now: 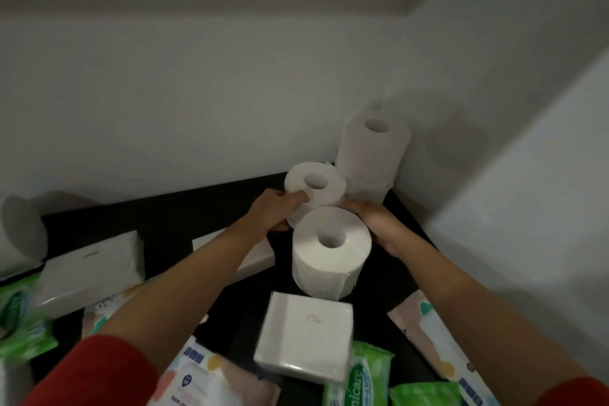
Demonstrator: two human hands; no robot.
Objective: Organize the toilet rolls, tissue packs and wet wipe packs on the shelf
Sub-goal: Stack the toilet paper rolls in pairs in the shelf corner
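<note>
On the dark shelf (171,208) a white toilet roll (314,184) stands upright on what looks like another roll beneath it. My left hand (273,211) grips its left side with the thumb on its top. My right hand (372,217) cups its right side. A further roll (331,250) stands just in front, between my wrists. Two stacked rolls (375,142) fill the back right corner. White tissue packs lie at the left (92,267), under my left arm (260,257) and near the front (303,336). Green wet wipe packs (359,376) lie at the front.
More green wipes (19,323) lie at the far left. A peach wipe pack (428,323) leans at the right, and another pale pack (197,372) lies at the bottom. White walls (494,175) close the shelf at the back and right.
</note>
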